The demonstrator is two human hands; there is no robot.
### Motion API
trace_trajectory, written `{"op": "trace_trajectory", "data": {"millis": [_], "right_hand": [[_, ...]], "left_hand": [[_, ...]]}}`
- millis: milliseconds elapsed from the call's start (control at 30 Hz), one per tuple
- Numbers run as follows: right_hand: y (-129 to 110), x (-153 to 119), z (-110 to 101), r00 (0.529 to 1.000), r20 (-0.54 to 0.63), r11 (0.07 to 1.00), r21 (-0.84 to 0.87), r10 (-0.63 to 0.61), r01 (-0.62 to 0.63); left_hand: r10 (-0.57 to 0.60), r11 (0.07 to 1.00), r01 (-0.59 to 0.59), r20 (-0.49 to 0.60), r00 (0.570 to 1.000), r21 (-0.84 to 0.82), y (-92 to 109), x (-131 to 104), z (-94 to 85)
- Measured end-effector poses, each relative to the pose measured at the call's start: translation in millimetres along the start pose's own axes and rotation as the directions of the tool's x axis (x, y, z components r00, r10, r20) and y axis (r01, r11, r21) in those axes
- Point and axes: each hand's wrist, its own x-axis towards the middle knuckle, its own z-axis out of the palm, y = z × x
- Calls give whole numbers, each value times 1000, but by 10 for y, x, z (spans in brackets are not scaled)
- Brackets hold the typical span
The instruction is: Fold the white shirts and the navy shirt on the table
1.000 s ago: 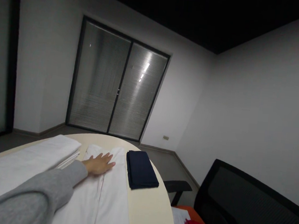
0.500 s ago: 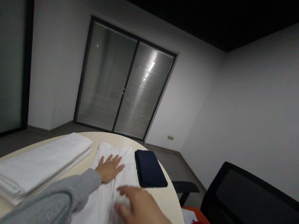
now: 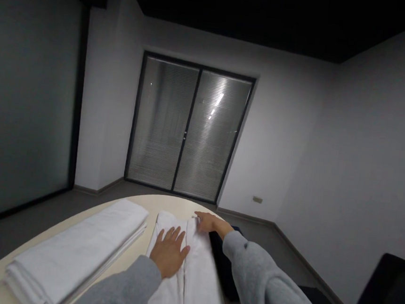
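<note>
On the far left of the pale rounded tabletop (image 3: 148, 201) lies a stack of folded white sheets (image 3: 76, 250), running from the near edge toward the far side. Just to its right lies a long folded white cloth garment (image 3: 191, 283), laid flat and pointing away from the person. The left hand (image 3: 168, 253), in a grey sleeve (image 3: 122, 291), rests palm down on the left half of this garment, its fingers (image 3: 176, 235) spread out flat and gripping nothing. Farther right and farther away, the right hand (image 3: 208, 222), also in a grey sleeve, sits on the garment's far right corner; its fingers (image 3: 200, 215) lie low on the cloth edge, but I cannot tell whether they pinch it or only press on it. Under the right forearm a dark folded cloth (image 3: 220, 255) lies just beside the garment, mostly hidden. At the lower right corner stands a black chair back (image 3: 388, 300).
</note>
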Motion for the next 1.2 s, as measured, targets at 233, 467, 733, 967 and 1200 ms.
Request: {"op": "trace_trajectory", "data": {"millis": [233, 467, 733, 967, 1200], "right_hand": [[96, 454, -52, 959, 278, 997, -64, 60, -43], [10, 422, -107, 960, 278, 984, -176, 37, 13], [18, -260, -203, 993, -21, 965, -242, -114, 106], [-167, -972, -247, 950, -224, 930, -343, -216, 130], [-425, -1754, 146, 881, -303, 877, -431, -363, 213]], "left_hand": [[-7, 999, 7, 1, 1000, -44, 62, 4, -15], [-122, 991, 112, -171, 978, -67, -288, 220, -286], [-13, 979, 11, 11, 1000, 205, -430, 684, -724], [156, 933, -176, 89, 984, 315, -274, 599, -1377], [275, 843, -287, 95, 957, 455, -25, -493, -1236]]}}
